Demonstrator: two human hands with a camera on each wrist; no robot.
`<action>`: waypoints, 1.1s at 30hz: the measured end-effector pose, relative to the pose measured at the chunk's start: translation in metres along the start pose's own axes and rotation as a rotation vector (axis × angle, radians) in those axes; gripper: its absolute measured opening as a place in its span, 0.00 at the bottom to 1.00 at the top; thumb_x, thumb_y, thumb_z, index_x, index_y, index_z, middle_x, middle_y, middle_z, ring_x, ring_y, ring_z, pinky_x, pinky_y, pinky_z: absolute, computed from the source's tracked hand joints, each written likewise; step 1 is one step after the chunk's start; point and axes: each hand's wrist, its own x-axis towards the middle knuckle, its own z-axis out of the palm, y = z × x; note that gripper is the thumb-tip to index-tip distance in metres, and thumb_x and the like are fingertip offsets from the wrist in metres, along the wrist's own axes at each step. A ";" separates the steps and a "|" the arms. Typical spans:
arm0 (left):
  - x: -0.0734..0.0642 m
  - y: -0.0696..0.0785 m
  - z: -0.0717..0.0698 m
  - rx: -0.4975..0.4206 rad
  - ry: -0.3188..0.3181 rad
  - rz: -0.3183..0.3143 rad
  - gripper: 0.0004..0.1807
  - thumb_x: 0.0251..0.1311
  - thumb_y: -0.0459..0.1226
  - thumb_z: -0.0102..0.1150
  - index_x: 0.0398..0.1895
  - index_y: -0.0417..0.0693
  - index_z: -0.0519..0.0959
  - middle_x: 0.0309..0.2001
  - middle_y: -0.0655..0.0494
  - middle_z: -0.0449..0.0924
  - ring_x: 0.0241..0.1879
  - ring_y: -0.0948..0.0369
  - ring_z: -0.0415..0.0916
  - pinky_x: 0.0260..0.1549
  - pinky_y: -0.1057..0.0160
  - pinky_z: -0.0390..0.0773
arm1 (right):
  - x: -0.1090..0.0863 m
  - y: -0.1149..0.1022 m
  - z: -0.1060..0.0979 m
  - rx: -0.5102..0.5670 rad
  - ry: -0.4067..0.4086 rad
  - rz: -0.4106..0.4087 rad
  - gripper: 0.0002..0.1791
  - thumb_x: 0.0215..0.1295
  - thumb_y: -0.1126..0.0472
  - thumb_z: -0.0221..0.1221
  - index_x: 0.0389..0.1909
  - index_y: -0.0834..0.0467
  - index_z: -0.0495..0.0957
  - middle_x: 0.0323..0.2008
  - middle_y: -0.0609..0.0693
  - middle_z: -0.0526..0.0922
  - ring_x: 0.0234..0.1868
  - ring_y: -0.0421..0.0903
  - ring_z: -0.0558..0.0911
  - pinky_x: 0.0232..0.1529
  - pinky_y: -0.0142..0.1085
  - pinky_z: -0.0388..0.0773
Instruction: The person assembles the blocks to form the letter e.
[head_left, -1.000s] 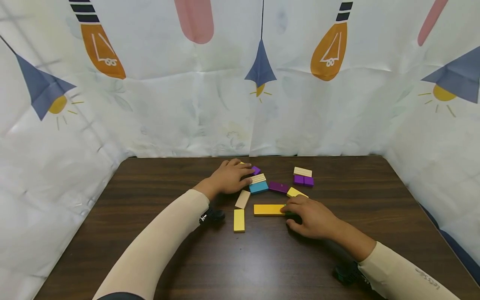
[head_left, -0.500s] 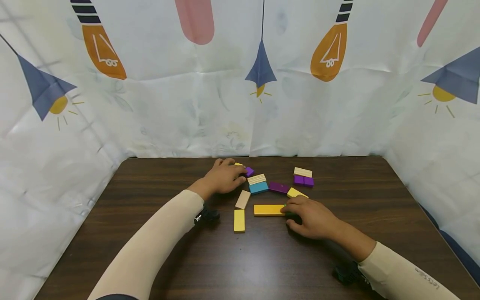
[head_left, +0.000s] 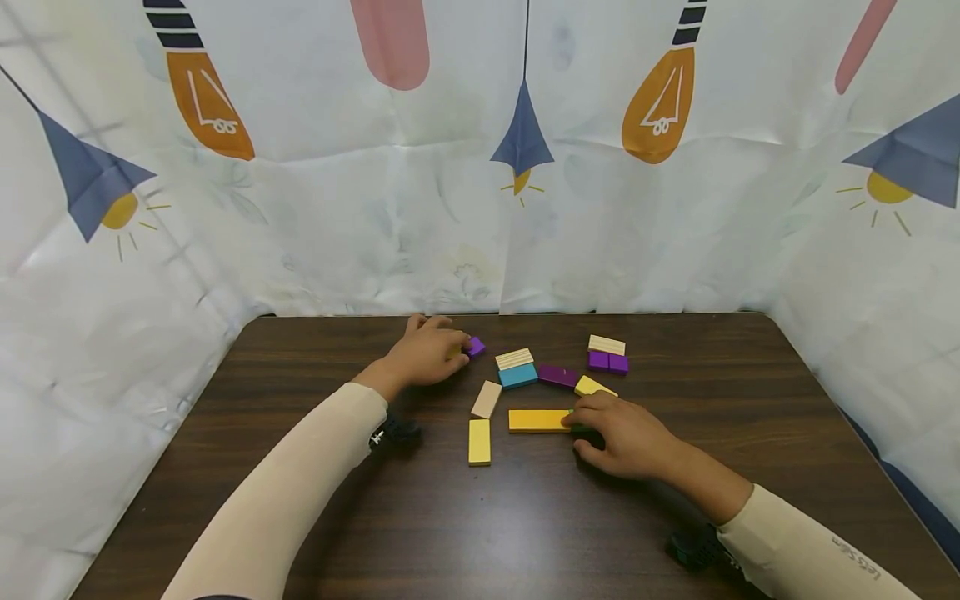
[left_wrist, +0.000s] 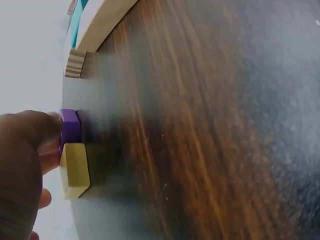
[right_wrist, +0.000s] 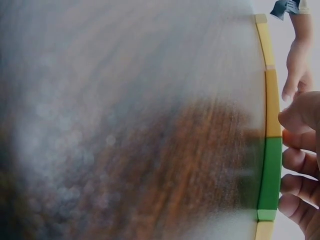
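The left hand is low at the far side of the dark wood-grain worktop, left of the scattered blocks. Its grip is narrow: thumb and fingers pinch a small purple block, and a yellow block sits against it, partly under the fingers.

The right hand rests over a green block, fingertips touching it and thumb spread apart, so this grip is loose and moderately wide. The green block (mostly hidden from above) lies end to end with an orange-yellow block.

Between the hands, a ridged pale wooden block lies along the far side of a blue block, with a dark purple block just to the right. A slanted yellow block lies just beyond the right hand's fingers. Nearer the person, a plain wooden block lies just beyond a lighter yellow block. Farther right, two purple blocks sit side by side in front of another ridged block. A white curtain printed with lamps and bulbs hangs behind the worktop.
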 end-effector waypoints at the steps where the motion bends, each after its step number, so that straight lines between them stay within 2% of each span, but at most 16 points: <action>1: 0.000 0.000 0.001 -0.002 0.010 -0.001 0.22 0.73 0.51 0.57 0.65 0.56 0.80 0.62 0.58 0.81 0.73 0.49 0.59 0.68 0.37 0.48 | 0.000 0.000 0.000 0.000 0.001 0.000 0.16 0.66 0.54 0.67 0.54 0.51 0.84 0.49 0.43 0.81 0.50 0.42 0.80 0.49 0.44 0.82; 10: 0.007 0.007 0.006 -0.018 0.094 0.007 0.11 0.66 0.50 0.67 0.44 0.57 0.87 0.45 0.62 0.86 0.66 0.50 0.67 0.66 0.36 0.49 | 0.000 0.001 0.000 -0.005 0.009 -0.015 0.17 0.66 0.54 0.67 0.54 0.51 0.84 0.49 0.44 0.81 0.49 0.42 0.79 0.48 0.44 0.82; 20: 0.004 0.012 0.004 -0.044 0.091 0.016 0.12 0.63 0.45 0.69 0.48 0.55 0.87 0.47 0.62 0.86 0.63 0.51 0.68 0.65 0.35 0.48 | 0.001 0.000 -0.001 -0.004 0.013 -0.023 0.16 0.66 0.55 0.67 0.54 0.52 0.85 0.48 0.44 0.81 0.48 0.41 0.79 0.47 0.43 0.82; 33: -0.014 0.026 0.001 -0.112 0.150 0.130 0.11 0.60 0.42 0.70 0.45 0.54 0.88 0.45 0.61 0.86 0.60 0.52 0.70 0.65 0.38 0.53 | 0.001 0.000 0.000 0.006 0.001 -0.016 0.16 0.66 0.55 0.67 0.53 0.52 0.84 0.48 0.43 0.81 0.49 0.42 0.80 0.48 0.44 0.82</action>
